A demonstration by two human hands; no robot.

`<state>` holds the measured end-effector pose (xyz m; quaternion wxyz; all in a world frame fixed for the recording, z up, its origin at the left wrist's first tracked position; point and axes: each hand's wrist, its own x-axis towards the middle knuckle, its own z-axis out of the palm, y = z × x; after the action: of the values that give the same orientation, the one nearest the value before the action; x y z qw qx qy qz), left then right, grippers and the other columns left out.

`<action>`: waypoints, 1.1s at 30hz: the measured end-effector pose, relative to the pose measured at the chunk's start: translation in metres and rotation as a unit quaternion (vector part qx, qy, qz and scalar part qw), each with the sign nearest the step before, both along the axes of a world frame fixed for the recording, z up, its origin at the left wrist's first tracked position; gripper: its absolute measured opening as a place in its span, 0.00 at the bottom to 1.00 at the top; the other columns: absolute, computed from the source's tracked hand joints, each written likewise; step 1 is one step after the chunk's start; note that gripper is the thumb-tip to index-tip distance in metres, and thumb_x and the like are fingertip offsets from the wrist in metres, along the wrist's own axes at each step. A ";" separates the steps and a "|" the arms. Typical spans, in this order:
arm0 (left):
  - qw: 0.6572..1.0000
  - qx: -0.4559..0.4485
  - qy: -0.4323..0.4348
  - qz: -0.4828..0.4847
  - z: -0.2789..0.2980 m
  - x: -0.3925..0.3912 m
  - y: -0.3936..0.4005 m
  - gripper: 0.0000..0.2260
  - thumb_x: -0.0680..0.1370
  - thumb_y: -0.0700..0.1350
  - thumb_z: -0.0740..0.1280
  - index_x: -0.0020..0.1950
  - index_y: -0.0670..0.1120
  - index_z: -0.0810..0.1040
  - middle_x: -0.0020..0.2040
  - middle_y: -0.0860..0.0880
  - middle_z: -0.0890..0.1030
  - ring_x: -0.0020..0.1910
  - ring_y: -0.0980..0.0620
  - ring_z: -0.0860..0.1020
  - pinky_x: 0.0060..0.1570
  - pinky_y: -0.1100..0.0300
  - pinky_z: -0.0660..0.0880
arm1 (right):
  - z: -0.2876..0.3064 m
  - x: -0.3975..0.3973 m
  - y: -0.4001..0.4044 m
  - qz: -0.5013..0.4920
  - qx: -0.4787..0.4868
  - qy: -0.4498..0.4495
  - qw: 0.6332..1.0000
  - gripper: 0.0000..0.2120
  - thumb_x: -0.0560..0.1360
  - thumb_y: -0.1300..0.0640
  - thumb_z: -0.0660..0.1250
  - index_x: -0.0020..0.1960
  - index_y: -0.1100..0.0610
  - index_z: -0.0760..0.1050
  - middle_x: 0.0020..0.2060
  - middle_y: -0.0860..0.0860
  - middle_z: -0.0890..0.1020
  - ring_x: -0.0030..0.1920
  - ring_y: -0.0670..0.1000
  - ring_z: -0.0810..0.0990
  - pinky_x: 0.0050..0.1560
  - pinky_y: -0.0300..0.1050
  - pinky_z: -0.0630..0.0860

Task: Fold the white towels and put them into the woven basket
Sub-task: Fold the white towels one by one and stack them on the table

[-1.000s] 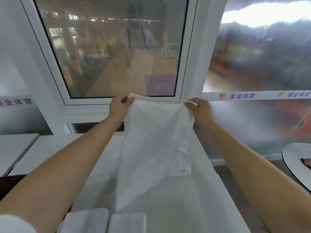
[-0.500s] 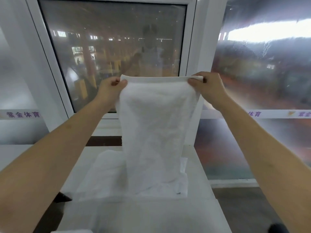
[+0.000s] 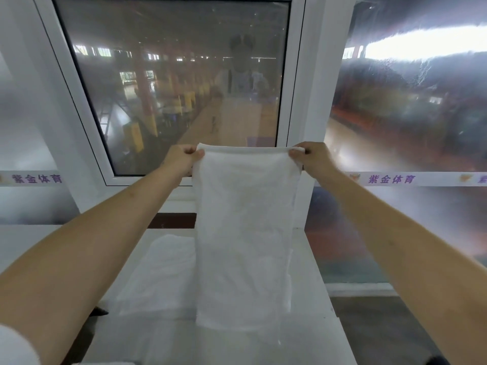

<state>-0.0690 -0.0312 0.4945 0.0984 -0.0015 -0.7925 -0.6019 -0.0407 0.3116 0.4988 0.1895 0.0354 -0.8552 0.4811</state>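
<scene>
**A:** Listing by size, what differs from a second ago?

**B:** Item one, white table [image 3: 311, 272]: lies below both grips, and another towel [image 3: 158, 272] lies flat on it, below the left grip. Item two, held white towel [image 3: 245, 233]: a second ago it hung bunched and slanted to a point; now it hangs as one flat, even panel from the two grips, its bottom edge low over the table.

**A:** The grips themselves?

**B:** Item three, left hand [image 3: 184, 159]: pinching the top left corner. Item four, right hand [image 3: 311, 159]: pinching the top right corner. Top edge taut between them.

**A:** Meaning for the task?

**B:** Squared up, so probably ready for laying down and folding. Woven basket: not in view now.
</scene>
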 end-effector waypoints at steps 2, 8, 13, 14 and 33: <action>1.000 0.019 -0.003 0.019 -0.006 -0.001 0.004 0.04 0.82 0.46 0.70 0.48 0.48 0.83 0.45 0.48 0.85 0.44 0.49 0.83 0.46 0.53 0.82 | -0.008 -0.006 0.000 -0.017 -0.012 0.002 1.000 0.11 0.77 0.52 0.72 0.38 0.40 0.83 0.39 0.49 0.86 0.44 0.58 0.85 0.49 0.63 0.84; 0.997 0.028 0.065 0.025 0.018 0.025 0.006 0.05 0.82 0.47 0.69 0.50 0.48 0.83 0.44 0.49 0.84 0.38 0.54 0.81 0.38 0.58 0.79 | 0.015 0.007 0.003 -0.007 -0.071 0.061 0.996 0.06 0.74 0.50 0.74 0.39 0.48 0.85 0.40 0.56 0.86 0.40 0.53 0.81 0.47 0.62 0.81; 0.991 0.024 0.129 -0.003 0.046 0.070 0.005 0.06 0.82 0.44 0.69 0.46 0.50 0.83 0.39 0.53 0.83 0.33 0.60 0.78 0.34 0.66 0.75 | 0.041 0.051 0.009 0.013 -0.085 0.109 0.990 0.05 0.74 0.51 0.74 0.40 0.44 0.86 0.37 0.45 0.85 0.40 0.49 0.81 0.50 0.62 0.82; 0.991 0.028 0.133 -0.011 0.047 0.081 0.003 0.06 0.82 0.44 0.69 0.46 0.50 0.83 0.40 0.53 0.83 0.35 0.59 0.79 0.36 0.65 0.76 | 0.043 0.064 0.009 0.020 -0.083 0.114 0.990 0.06 0.75 0.52 0.74 0.41 0.44 0.86 0.36 0.44 0.85 0.40 0.49 0.81 0.51 0.62 0.82; 0.981 0.035 -0.089 -0.170 -0.218 0.409 -0.001 0.10 0.82 0.46 0.70 0.42 0.44 0.80 0.37 0.47 0.80 0.38 0.50 0.78 0.42 0.50 0.76 | -0.202 0.441 0.020 -0.037 -0.041 -0.102 0.993 0.12 0.81 0.60 0.70 0.40 0.48 0.81 0.32 0.37 0.82 0.33 0.38 0.77 0.40 0.40 0.73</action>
<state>0.3399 -0.0321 0.2768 -0.0767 -0.0791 -0.7650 -0.6346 0.4000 0.3319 0.2964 0.1200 -0.0530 -0.8504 0.5095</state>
